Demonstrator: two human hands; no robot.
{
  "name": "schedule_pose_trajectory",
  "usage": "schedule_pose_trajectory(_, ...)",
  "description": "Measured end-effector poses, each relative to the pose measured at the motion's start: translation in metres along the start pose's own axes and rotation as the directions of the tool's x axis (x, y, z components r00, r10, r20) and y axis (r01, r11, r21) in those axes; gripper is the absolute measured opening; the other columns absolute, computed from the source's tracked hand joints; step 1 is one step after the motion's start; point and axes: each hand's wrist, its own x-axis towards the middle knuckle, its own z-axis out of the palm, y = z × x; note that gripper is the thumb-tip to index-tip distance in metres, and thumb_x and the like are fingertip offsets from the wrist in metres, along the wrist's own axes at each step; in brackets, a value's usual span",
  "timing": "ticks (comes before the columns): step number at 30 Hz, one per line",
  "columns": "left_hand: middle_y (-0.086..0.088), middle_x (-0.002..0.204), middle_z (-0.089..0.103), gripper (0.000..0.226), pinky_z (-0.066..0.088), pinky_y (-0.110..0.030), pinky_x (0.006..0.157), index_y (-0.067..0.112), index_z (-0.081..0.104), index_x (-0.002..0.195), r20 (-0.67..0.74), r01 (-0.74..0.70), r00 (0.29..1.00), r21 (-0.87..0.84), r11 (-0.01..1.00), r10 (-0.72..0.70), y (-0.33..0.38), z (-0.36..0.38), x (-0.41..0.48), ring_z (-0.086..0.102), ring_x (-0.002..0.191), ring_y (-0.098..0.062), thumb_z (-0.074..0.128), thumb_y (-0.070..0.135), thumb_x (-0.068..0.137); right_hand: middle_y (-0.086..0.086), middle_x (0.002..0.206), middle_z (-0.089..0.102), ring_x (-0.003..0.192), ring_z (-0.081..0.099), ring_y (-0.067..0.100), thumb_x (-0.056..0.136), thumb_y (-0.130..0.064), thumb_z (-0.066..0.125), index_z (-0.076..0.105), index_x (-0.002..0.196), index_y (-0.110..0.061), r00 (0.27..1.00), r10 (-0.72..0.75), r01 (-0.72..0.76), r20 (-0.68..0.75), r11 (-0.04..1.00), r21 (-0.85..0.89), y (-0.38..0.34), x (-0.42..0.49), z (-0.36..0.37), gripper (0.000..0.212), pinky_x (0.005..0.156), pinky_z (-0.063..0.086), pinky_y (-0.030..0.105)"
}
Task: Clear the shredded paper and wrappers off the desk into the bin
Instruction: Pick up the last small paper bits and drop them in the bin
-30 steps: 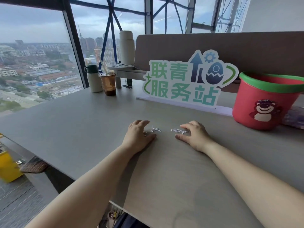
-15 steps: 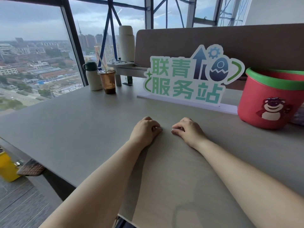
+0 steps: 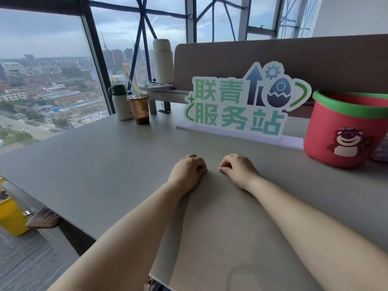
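Note:
My left hand and my right hand rest on the grey desk, side by side with a small gap between them. Both have their fingers curled into loose fists, knuckles up. The shredded paper that lay between them is hidden, and no shreds show on the bare desk around them. The red bin with a green rim and a bear picture stands at the right, an arm's length beyond my right hand.
A standing green-and-white sign runs across the desk behind my hands. At the back left stand a white flask and a plastic cup with a straw. A brown partition closes the far side. The desk's left edge drops to the floor.
My hands slid toward each other over the scattered shreds and curled shut; the shreds are no longer visible on the desk.

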Motion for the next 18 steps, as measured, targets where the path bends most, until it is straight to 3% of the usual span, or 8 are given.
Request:
schedule_pose_trajectory(8, -0.010, 0.090, 0.065, 0.008, 0.046, -0.028, 0.076, 0.010, 0.072, 0.086, -0.045, 0.030, 0.998, -0.088, 0.996, -0.034, 0.008, -0.015, 0.010, 0.060, 0.083, -0.027, 0.067, 0.014, 0.082, 0.003, 0.088, 0.068, 0.083, 0.058, 0.016, 0.085, -0.017, 0.063, 0.068, 0.085, -0.013, 0.998, 0.060, -0.062, 0.019, 0.987, 0.147, 0.010, -0.003, -0.026, 0.007, 0.076, 0.041, 0.024)
schedule_pose_trajectory(12, -0.009, 0.091, 0.065, 0.009, 0.049, -0.030, 0.078, 0.012, 0.072, 0.087, -0.044, -0.031, 0.999, -0.072, 0.997, 0.028, 0.022, -0.020, 0.013, 0.061, 0.084, -0.026, 0.067, 0.016, 0.082, -0.005, 0.069, 0.060, 0.063, 0.052, 0.008, 0.085, -0.015, 0.064, 0.067, 0.085, -0.012, 0.997, 0.082, -0.083, 0.014, 0.970, 0.228, 0.010, -0.010, -0.045, 0.005, 0.066, 0.041, 0.024)
schedule_pose_trajectory(18, -0.007, 0.093, 0.065, 0.010, 0.047, -0.028, 0.080, 0.012, 0.072, 0.089, -0.064, -0.096, 0.994, -0.090, 0.991, 0.090, 0.055, -0.024, 0.023, 0.060, 0.085, -0.023, 0.066, 0.018, 0.084, -0.001, 0.071, 0.061, 0.063, 0.053, 0.010, 0.086, -0.017, 0.064, 0.067, 0.089, -0.011, 0.993, 0.119, -0.110, -0.010, 0.949, 0.295, 0.014, -0.025, -0.089, 0.008, 0.064, 0.044, 0.024)
